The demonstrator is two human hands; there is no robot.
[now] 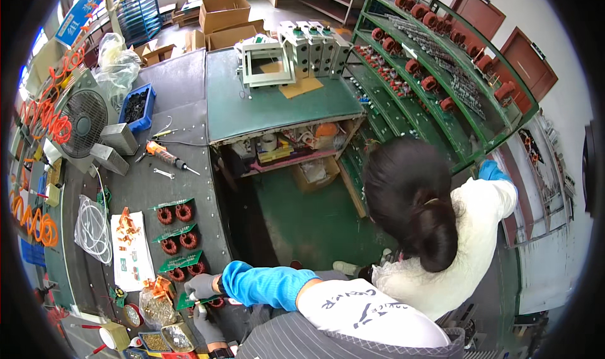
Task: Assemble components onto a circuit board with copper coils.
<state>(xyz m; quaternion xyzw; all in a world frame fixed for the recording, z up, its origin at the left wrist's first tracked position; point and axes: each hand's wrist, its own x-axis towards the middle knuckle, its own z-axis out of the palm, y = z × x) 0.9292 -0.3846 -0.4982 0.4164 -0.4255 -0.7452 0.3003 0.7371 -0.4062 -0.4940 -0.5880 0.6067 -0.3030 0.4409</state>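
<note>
Your dark-topped workbench took up the left side, its far edges bent by the lens, while the green shelving rack stood across the aisle, partly covered by a co-worker in white. That person's hand was hard to make out past the blue sleeve. Beyond the aisle was a green-topped table, its lower shelf crowded and shadowed. On your bench, a box fan stood near a blue bin of small black parts. A white sheet lay beside three green circuit boards with copper toroidal coils, set in a column. The fourth board sat nearest you, below that column, mostly covered by your gloves. Your right hand, in grey with a blue sleeve, lay over its upper side, fingers bent; your left hand came from the lower edge, fingers reaching the board's near side. How far either grip was open, or whether it held the board, you cannot tell from this view. An orange power screwdriver and, smaller, a wrench lay farther up.
</note>
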